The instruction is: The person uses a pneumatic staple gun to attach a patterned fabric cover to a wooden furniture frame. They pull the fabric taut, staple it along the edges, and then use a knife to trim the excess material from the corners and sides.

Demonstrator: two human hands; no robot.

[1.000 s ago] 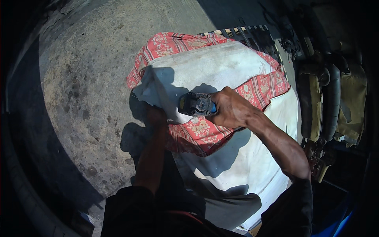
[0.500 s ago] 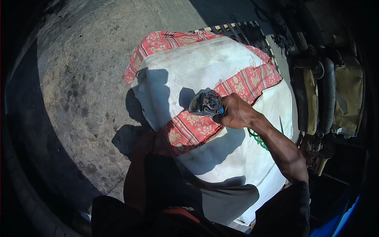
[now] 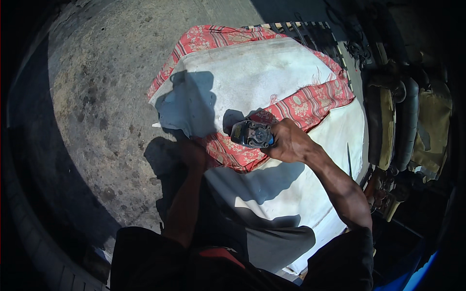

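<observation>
My right hand (image 3: 288, 141) keeps its fingers clamped on the dark tool (image 3: 251, 134) mid-frame, over the red floral fabric (image 3: 307, 105), while my shadowed left hand (image 3: 192, 154), its grip too dark to tell, now shows plainer lower left, so 2 hands flank the fabric's near end.

1. My head-worn fisheye looks steeply down from behind and above the right hand (image 3: 290, 141).
2. It sits near, yet takes in floor (image 3: 102, 121) left of that hand.

Blotchy concrete floor (image 3: 92, 116) and, in murk at right, apparently olive cushions (image 3: 431, 121).
</observation>
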